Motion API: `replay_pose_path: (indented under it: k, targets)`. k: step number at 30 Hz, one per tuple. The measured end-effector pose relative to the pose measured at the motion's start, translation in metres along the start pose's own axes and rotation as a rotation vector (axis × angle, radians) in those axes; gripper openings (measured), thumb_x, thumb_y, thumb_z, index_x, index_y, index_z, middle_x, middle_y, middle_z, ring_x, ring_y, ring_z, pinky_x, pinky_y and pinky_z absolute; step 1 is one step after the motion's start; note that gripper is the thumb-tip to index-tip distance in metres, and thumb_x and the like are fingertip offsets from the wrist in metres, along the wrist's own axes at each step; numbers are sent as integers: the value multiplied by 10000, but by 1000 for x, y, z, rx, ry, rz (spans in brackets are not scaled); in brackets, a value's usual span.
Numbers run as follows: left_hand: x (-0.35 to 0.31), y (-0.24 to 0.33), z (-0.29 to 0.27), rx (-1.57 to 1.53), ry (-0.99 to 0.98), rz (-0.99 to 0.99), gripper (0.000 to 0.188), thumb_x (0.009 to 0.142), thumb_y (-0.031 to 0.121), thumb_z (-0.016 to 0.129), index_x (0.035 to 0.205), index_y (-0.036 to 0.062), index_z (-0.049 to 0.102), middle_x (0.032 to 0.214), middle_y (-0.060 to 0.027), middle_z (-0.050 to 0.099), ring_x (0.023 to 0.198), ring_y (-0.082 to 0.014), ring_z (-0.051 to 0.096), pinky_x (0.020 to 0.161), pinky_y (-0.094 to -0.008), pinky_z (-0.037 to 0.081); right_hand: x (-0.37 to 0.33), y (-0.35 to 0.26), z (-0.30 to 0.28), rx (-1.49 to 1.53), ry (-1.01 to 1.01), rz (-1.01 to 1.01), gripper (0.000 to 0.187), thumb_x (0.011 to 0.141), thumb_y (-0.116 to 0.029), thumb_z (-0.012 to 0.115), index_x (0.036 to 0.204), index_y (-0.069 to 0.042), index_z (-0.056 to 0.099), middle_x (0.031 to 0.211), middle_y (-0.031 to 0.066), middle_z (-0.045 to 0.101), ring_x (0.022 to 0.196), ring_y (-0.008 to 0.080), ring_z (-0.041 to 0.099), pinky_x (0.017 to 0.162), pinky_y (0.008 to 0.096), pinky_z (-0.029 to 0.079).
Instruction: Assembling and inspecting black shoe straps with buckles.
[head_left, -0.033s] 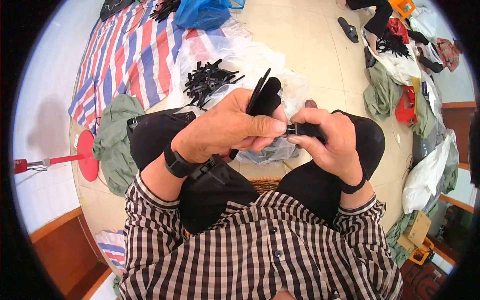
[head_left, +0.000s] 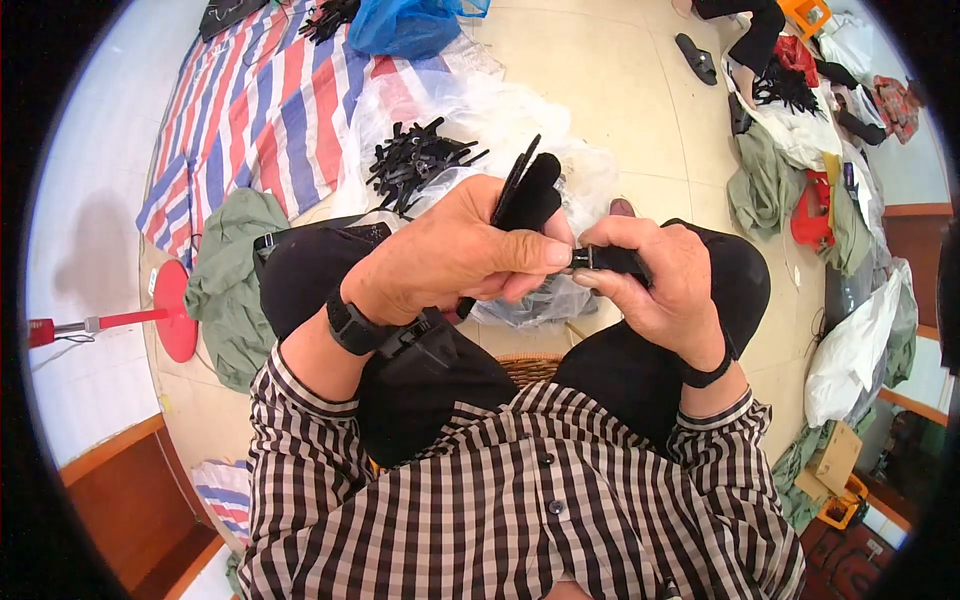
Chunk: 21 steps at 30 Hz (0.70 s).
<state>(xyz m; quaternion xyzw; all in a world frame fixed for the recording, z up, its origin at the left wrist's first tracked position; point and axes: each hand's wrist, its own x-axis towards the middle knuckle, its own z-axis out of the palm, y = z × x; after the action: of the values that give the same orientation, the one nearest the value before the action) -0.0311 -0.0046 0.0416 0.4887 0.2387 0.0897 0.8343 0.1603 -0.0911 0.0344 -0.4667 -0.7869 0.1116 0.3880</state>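
Note:
In front of my lap, my left hand (head_left: 450,245) is closed round a black strap (head_left: 530,192), whose flat, round-ended flaps stick up past the fingers. My right hand (head_left: 668,285) pinches a dark strap end (head_left: 622,262) between thumb and fingers. A small buckle-like piece (head_left: 582,258) sits between the two hands, touching the left thumb tip. Whether both hands hold one single strap is hidden by the fingers. Beyond my left hand, a pile of similar black straps (head_left: 415,160) lies on clear plastic sheeting (head_left: 500,100).
Clear plastic (head_left: 540,308) lies between my knees, above a wicker basket edge (head_left: 530,370). To the left are a striped sheet (head_left: 295,130), green cloth (head_left: 235,290) and a red round-based stand (head_left: 177,312). Another person's leg (head_left: 757,45), a slipper (head_left: 697,60) and bags are at right.

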Motion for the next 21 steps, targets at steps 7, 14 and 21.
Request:
replay_pose_path:
  k: [7, 14, 21]
  targets:
    - [0, 0, 0, 73, 55, -40, 146, 798, 137, 642, 848, 17, 576, 550, 7, 492, 462, -57, 451, 442, -196, 388, -3, 1, 4, -29, -3, -31, 323, 650, -160, 739, 915, -58, 585, 775, 26, 633, 529, 176, 540, 483, 266, 370]
    - [1, 2, 3, 166, 103, -86, 133, 769, 113, 625, 838, 19, 562, 530, 12, 470, 449, -62, 449, 460, -224, 443, -4, 0, 2, -78, -72, -10, 298, 654, -160, 734, 894, -55, 592, 757, 29, 628, 536, 181, 557, 476, 268, 370]
    - [2, 1, 6, 186, 136, -98, 108, 751, 104, 609, 814, 43, 546, 529, 30, 452, 426, -47, 401, 426, -218, 392, -4, 0, 4, -128, -92, -52, 304, 669, -158, 725, 923, -58, 591, 770, 30, 632, 545, 183, 566, 479, 271, 373]
